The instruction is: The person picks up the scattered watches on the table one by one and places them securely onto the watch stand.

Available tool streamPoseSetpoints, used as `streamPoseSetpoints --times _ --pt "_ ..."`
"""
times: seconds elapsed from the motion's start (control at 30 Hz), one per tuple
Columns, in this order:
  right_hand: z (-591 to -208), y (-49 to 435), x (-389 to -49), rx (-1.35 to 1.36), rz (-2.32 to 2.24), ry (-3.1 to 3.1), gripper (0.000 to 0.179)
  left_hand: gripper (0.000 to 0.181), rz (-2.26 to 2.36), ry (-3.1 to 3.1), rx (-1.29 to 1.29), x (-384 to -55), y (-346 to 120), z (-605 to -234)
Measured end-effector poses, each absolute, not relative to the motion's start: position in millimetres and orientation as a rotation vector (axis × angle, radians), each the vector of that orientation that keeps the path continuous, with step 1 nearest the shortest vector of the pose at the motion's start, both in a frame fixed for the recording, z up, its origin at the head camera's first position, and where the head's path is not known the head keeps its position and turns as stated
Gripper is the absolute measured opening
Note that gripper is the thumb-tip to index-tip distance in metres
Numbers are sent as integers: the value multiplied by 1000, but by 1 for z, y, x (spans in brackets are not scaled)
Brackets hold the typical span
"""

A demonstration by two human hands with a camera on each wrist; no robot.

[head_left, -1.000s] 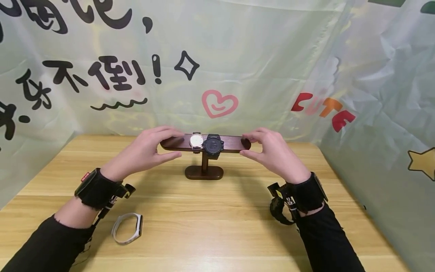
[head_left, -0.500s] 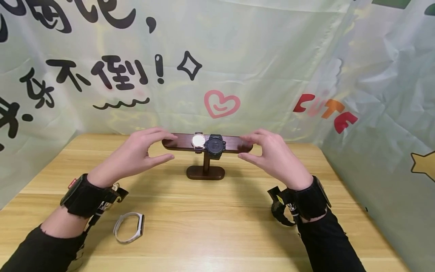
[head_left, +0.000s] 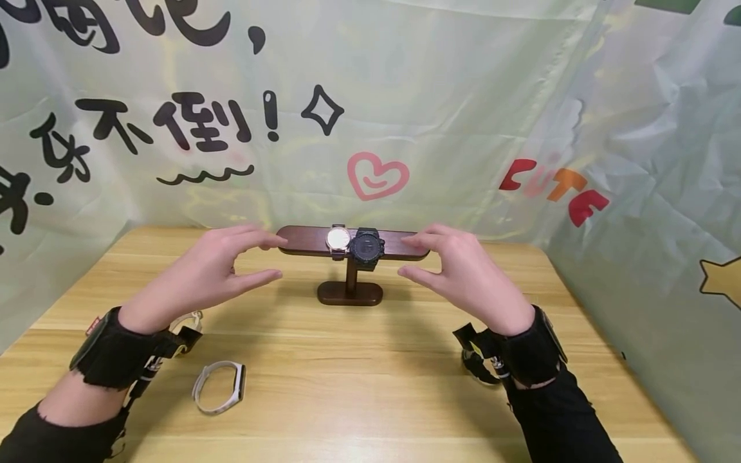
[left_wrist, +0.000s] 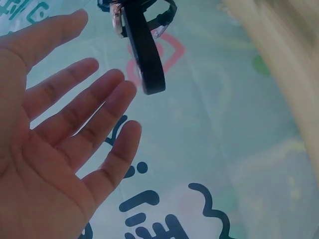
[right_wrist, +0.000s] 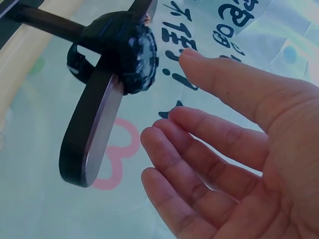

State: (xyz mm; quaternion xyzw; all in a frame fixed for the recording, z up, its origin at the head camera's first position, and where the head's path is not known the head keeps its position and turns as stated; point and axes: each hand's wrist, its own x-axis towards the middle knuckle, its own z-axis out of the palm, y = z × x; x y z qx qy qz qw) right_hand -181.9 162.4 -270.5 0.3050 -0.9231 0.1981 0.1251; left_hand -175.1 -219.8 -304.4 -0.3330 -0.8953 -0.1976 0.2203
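Observation:
A dark brown wooden watch stand (head_left: 303, 240) stands upright on the table, its bar across the top of a short post. Two watches are strapped round the middle of the bar: a watch with a pale round dial (head_left: 338, 240) and, touching it on the right, a chunky black watch (head_left: 366, 247). My left hand (head_left: 222, 263) is off the bar's left end, fingers spread and holding nothing. Near the bar's right end is my right hand (head_left: 463, 270), its fingers extended and apart from the bar in the right wrist view, where the black watch (right_wrist: 142, 57) shows from the side.
A white fitness band (head_left: 237, 386) lies on the wooden table (head_left: 347, 386) at front left. Another band (head_left: 188, 318) partly shows behind the left wrist, and a dark watch (head_left: 480, 368) beside the right wrist. A printed cloth (head_left: 463, 96) hangs behind.
My left hand has drawn back leftward from the bar. The right hand has shifted slightly, its fingers coming off the bar's end. The stand and its watches stay put.

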Motion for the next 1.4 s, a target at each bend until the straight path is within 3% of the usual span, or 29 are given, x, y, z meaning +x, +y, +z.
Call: streamPoseSetpoints --times 0.3,0.7,1.07,1.4 --pt "-270 155 -172 945 566 -2689 40 35 -480 -2549 -935 -168 -224 -301" --pt "-277 134 -159 1125 485 -2647 32 39 -438 -2729 -990 -156 -230 -303" --pt "-292 117 -154 1264 430 -2729 24 58 -369 -2886 -1053 -142 -228 -312" --pt "-304 107 -147 1342 388 -2752 18 79 -292 -3152 -894 -128 -230 -325"
